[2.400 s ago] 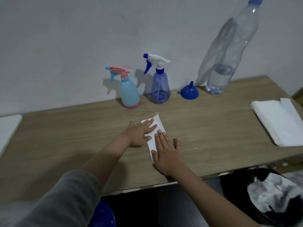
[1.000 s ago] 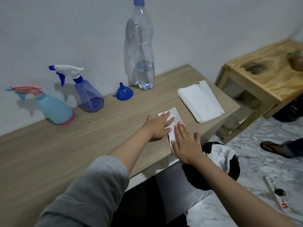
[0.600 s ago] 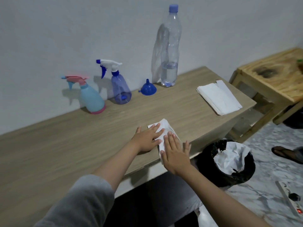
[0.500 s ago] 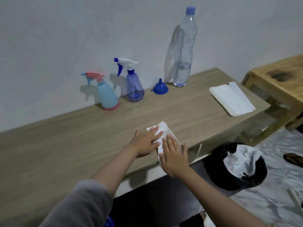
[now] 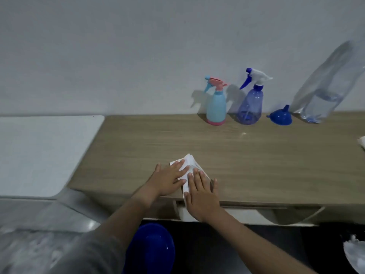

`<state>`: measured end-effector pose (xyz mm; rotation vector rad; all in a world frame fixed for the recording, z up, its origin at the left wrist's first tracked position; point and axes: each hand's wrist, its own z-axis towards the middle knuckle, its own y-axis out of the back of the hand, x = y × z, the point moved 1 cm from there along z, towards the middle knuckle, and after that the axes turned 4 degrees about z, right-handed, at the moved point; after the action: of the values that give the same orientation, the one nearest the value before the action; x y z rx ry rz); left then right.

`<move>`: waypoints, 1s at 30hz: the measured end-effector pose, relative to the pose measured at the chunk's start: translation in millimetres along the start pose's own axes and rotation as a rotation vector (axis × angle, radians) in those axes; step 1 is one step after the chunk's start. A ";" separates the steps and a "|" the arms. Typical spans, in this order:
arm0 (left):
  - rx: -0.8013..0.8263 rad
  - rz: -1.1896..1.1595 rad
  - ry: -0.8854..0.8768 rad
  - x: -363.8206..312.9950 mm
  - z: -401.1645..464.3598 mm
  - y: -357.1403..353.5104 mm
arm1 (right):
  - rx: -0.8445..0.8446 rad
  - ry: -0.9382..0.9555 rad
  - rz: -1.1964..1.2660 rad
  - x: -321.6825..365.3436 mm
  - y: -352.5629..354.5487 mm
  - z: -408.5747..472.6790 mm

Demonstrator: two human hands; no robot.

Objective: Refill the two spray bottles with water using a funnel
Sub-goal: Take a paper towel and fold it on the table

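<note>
A light-blue spray bottle (image 5: 216, 107) with a pink head and a clear blue spray bottle (image 5: 250, 108) with a white head stand by the wall. Right of them lies a blue funnel (image 5: 280, 116), mouth down, and a large clear water bottle (image 5: 324, 99) with some water in it. My left hand (image 5: 168, 180) and my right hand (image 5: 201, 192) lie flat, fingers straight, pressing a folded white paper towel (image 5: 190, 165) on the wooden table (image 5: 256, 161) near its front edge.
A white surface (image 5: 39, 151) adjoins the table on the left. A blue round object (image 5: 152, 250) sits on the floor below the table. White tissue shows at the right edge (image 5: 362, 142), and crumpled white paper (image 5: 355, 252) at lower right.
The view has swung left, so the bottles now sit to the right and the bin and side table left the frame. Both hands stay flat on the paper towel.
</note>
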<state>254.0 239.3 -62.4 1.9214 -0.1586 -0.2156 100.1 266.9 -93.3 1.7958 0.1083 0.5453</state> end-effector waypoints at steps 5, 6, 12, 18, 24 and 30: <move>-0.040 -0.082 0.143 55.3 -29.9 -6.9 | 0.054 0.191 0.018 40.6 -5.9 38.0; -0.041 -0.093 0.160 64.3 -29.4 -6.5 | 0.068 0.208 0.020 44.9 -5.7 47.0; -0.006 -0.072 0.202 97.7 12.0 10.8 | 0.068 0.257 0.022 45.0 9.0 98.4; 0.022 -0.025 0.144 89.2 79.8 34.5 | 0.019 0.183 0.037 5.4 26.8 136.1; 0.015 -0.002 0.068 37.5 143.1 49.3 | -0.007 0.076 0.054 -64.3 54.7 144.7; 0.010 0.030 -0.002 -52.7 195.9 58.4 | -0.021 0.007 0.033 -160.8 82.2 124.6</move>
<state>157.9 51.5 -71.2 1.9274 -0.1901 -0.1972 -7.3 75.6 -90.2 1.7776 0.0774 0.5745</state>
